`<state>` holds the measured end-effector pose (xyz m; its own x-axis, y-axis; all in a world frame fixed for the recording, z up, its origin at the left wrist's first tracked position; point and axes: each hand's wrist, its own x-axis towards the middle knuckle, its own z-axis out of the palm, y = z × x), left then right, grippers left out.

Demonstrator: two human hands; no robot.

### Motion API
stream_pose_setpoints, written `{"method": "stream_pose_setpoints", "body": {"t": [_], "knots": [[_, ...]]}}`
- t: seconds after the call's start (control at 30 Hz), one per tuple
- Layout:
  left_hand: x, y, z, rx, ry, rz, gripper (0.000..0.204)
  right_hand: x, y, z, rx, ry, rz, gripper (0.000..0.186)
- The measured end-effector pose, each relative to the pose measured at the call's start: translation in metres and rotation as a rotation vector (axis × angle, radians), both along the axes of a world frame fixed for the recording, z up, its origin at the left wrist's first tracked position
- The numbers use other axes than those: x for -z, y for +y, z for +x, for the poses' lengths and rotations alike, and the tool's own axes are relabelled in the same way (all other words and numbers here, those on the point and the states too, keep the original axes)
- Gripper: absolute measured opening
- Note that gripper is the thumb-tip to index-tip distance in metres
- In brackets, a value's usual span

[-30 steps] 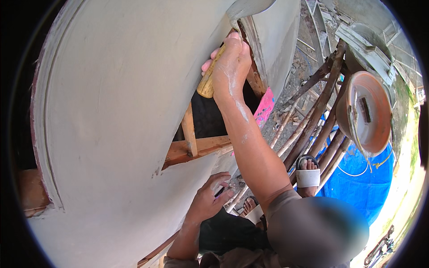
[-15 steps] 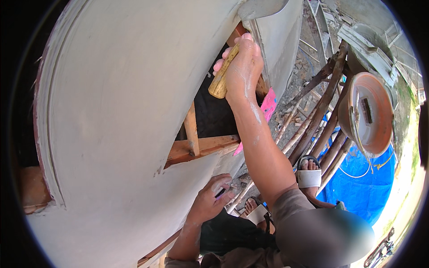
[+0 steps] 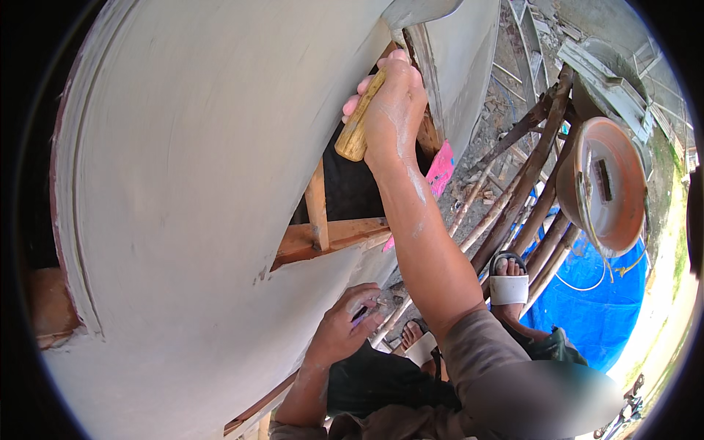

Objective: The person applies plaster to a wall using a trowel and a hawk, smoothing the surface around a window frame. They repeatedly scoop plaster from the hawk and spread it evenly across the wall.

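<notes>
Right grip (image 3: 396, 103) was up high and clenched; left grip (image 3: 346, 323) sat low and loose.
Right forearm (image 3: 427, 227) ran diagonally up and leftward from the lower right, bare below a short sleeve (image 3: 480, 343); right wrist (image 3: 389, 155) roughly in line, pale smears along both. Back of that grip faced the camera, right fingers (image 3: 353, 108) curled tight, pinkish tips showing on the left side. Left forearm (image 3: 304, 396) rose from the lower edge, leaning right; left fingers (image 3: 359, 292) half curled rightward, left thumb (image 3: 368, 323) parted from them. Grips were well apart.
</notes>
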<state>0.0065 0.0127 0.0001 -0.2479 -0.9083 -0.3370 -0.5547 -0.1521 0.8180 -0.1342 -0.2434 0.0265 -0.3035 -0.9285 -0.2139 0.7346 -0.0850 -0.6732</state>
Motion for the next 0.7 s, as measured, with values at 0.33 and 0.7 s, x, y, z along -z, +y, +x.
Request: {"method": "stream_pose_setpoints", "body": {"t": [0.33,0.7], "knots": [[-0.005,0.002,0.004,0.010,-0.020,0.067,0.042,-0.004,0.032,0.019,-0.016,0.015,0.035,0.039],[-0.004,0.008,0.007,0.014,-0.018,-0.021,0.042,0.031,0.089,0.010,-0.067,0.000,0.082,0.039]]}}
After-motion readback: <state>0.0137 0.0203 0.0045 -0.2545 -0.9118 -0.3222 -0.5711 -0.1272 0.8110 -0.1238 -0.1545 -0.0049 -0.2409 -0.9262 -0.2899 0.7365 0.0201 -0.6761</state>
